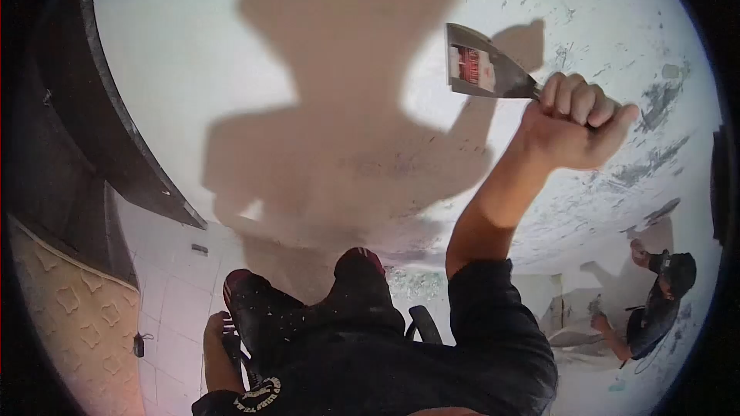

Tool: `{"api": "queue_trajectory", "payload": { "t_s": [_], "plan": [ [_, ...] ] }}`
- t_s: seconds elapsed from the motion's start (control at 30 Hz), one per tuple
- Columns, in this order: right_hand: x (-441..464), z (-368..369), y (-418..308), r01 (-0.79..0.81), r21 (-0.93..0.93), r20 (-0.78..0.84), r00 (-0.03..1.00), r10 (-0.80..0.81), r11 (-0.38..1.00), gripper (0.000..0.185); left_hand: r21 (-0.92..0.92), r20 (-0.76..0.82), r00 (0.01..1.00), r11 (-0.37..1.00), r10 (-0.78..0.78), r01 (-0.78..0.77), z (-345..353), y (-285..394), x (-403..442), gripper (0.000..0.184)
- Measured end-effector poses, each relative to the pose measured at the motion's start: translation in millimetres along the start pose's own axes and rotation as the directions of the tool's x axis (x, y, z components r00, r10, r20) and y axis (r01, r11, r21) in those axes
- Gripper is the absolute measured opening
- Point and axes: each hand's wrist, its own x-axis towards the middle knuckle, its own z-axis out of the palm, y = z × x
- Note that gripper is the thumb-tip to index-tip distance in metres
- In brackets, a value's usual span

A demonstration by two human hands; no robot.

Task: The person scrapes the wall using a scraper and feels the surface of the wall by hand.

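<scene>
My right hand (582,119) is raised at the upper right, its fingers closed around the handle of a putty knife (505,73). The wide metal blade points left and has a red and white label on it. It is close to the pale wall (370,185), and its shadow falls there; I cannot tell whether it touches. My left hand (217,327) is low at the left, beside my leg and a dark chair part. Its fingers are mostly hidden, so whether it holds anything does not show.
Flaking, dark-marked patches (655,158) cover the wall's right side. Another person (659,312) works at the far right, one hand up at the wall. A dark panel (146,139) and a patterned yellowish mat (73,323) lie left. A small dark object (200,249) is on the tiled floor (173,300).
</scene>
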Motion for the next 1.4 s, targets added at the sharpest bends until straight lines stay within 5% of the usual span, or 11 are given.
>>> {"api": "queue_trajectory", "payload": {
  "t_s": [0.1,0.23,0.43,0.5,0.63,0.73,0.87,1.0,1.27,1.3,1.4],
  "plan": [
    [19.9,-20.6,-35.1,0.010,0.294,0.088,0.995,-0.038,0.956,0.048,0.055,0.000,0.997,0.996,0.077,-0.077,14.4,16.2,-38.7,0.040],
    [3.6,13.4,26.8,-0.211,0.098,-0.141,0.964,0.223,0.973,0.047,-0.039,0.007,0.998,0.997,0.070,-0.070,7.1,2.1,-24.5,0.038],
    [27.5,-19.1,4.2,0.110,0.029,-0.005,0.994,-0.110,0.993,0.051,-0.113,0.013,0.997,0.991,0.070,-0.068,11.2,9.3,-37.2,0.038],
    [26.1,10.3,-3.0,-0.002,-0.060,-0.282,0.959,-0.015,0.998,0.051,-0.133,0.011,0.998,0.990,0.055,-0.053,6.8,-6.6,-14.4,0.034],
    [39.6,-26.6,-38.4,0.033,0.285,-0.140,0.990,0.007,0.958,0.050,-0.079,0.025,0.997,0.995,0.068,-0.066,5.4,2.1,-13.6,0.035],
    [29.5,-0.9,1.1,-0.006,-0.005,-0.213,0.977,0.005,1.000,0.048,-0.030,-0.002,0.999,0.999,0.043,-0.043,7.6,3.1,-18.5,0.036],
    [45.9,-42.5,-44.3,-0.002,0.366,-0.037,0.999,0.017,0.931,0.049,-0.038,-0.004,0.997,0.996,0.078,-0.078,1.7,-5.1,-10.4,0.038],
    [31.0,-1.2,-5.4,-0.065,0.019,-0.256,0.964,0.068,0.998,0.049,0.042,-0.050,0.995,0.995,0.091,-0.089,-1.2,-17.2,-12.8,0.040],
    [26.8,-9.8,-5.6,-0.049,0.038,-0.211,0.976,0.056,0.998,0.051,-0.050,-0.019,0.999,0.998,0.029,-0.030,15.3,3.5,-32.0,0.041],
    [33.4,-23.4,-15.0,0.024,0.182,0.081,0.996,-0.039,0.983,0.052,-0.034,-0.024,1.000,0.999,0.015,-0.016,13.1,0.8,-32.5,0.041],
    [36.4,-50.2,-13.6,0.069,0.348,-0.086,0.995,-0.041,0.935,0.053,-0.073,-0.015,0.996,0.994,0.086,-0.087,-0.4,-23.5,7.3,0.036]
  ]
}}
